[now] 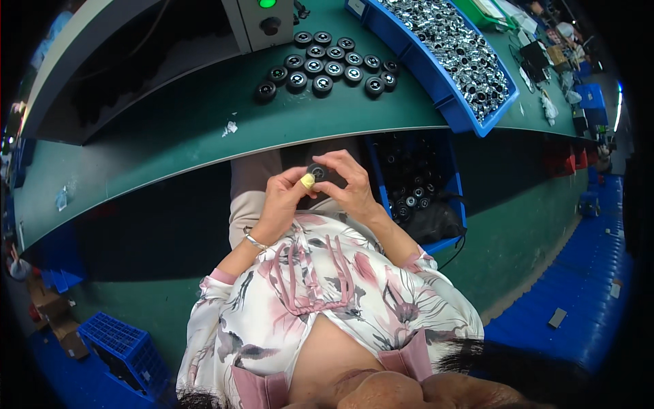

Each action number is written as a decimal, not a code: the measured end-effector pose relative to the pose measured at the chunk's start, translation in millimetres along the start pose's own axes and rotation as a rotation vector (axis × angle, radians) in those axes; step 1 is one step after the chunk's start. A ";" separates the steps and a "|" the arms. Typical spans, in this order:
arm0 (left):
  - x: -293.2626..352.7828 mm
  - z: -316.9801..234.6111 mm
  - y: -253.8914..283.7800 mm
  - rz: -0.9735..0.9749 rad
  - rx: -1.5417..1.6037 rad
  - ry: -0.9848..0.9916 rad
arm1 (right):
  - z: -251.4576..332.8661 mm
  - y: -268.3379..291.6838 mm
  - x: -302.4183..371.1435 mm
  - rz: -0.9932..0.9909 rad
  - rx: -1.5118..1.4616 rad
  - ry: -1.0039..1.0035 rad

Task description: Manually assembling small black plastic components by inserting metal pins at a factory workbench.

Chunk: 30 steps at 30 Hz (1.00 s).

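Note:
Between both hands, above my lap and just off the table's front edge, is a small black wheel (317,170) with a spoked centre. My left hand (283,194) grips its left side, with a yellow wrap (308,181) around one fingertip. My right hand (349,183) closes on the wheel from the right, thumb low and fingers along the top. On the green table ahead stand several similar black wheels (314,66) with shiny centres, grouped together. Parts of the held wheel are hidden by my fingers.
A blue bin (443,102) full of shiny metal-looking parts stands on the green table (184,129) at the right. Below it, a blue crate (460,198) holds more black wheels. A grey machine (262,17) with a green light rises at the back left. Blue crates (129,344) sit lower left.

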<state>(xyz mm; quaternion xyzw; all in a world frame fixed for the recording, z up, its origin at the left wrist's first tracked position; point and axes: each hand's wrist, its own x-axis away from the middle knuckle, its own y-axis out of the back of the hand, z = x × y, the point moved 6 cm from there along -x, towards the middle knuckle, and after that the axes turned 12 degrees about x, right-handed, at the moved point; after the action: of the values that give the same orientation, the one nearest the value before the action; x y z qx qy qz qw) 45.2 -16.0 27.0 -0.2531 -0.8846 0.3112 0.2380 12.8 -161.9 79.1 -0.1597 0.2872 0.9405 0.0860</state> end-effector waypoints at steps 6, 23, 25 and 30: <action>5.0 4.0 -0.7 0.010 0.128 0.007 | 3.2 -2.0 4.8 0.016 -0.047 -0.046; -19.3 1.7 10.0 -0.064 0.011 -0.152 | -26.7 -15.9 11.7 -0.002 -0.277 -0.391; -22.0 -6.6 7.2 -0.045 -0.256 -0.204 | -20.5 -12.5 7.2 0.017 -0.048 -0.264; -25.7 13.1 4.3 -0.141 0.304 -0.094 | -37.0 -26.4 17.4 -0.105 -0.602 -0.523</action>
<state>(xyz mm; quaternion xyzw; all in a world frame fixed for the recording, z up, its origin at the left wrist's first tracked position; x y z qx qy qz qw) 58.4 -34.0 8.3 -0.1365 -0.8530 0.4356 0.2532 12.5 -160.0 30.5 0.0523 -0.0412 0.9859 0.1537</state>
